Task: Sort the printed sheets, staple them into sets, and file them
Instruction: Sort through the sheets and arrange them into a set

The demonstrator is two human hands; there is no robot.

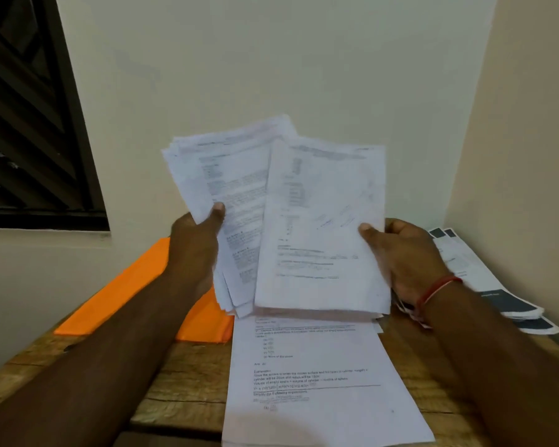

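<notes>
Two bundles of printed sheets are held up above the wooden table [188,379]. My left hand [194,243] grips the fanned left bundle [220,179], thumb on its front. My right hand [404,253] holds the right bundle [320,227] at its right edge, thumb pressed on the front page. The right bundle overlaps the left one. A further pile of printed sheets [317,382] lies flat on the table below them. Orange file folders [123,288] lie on the table to the left, partly hidden by my left forearm.
Booklets with dark blue bands [503,301] lie stacked at the table's right, against the side wall. A cream wall stands close behind the table. A dark window with a grille [30,124] is at the upper left.
</notes>
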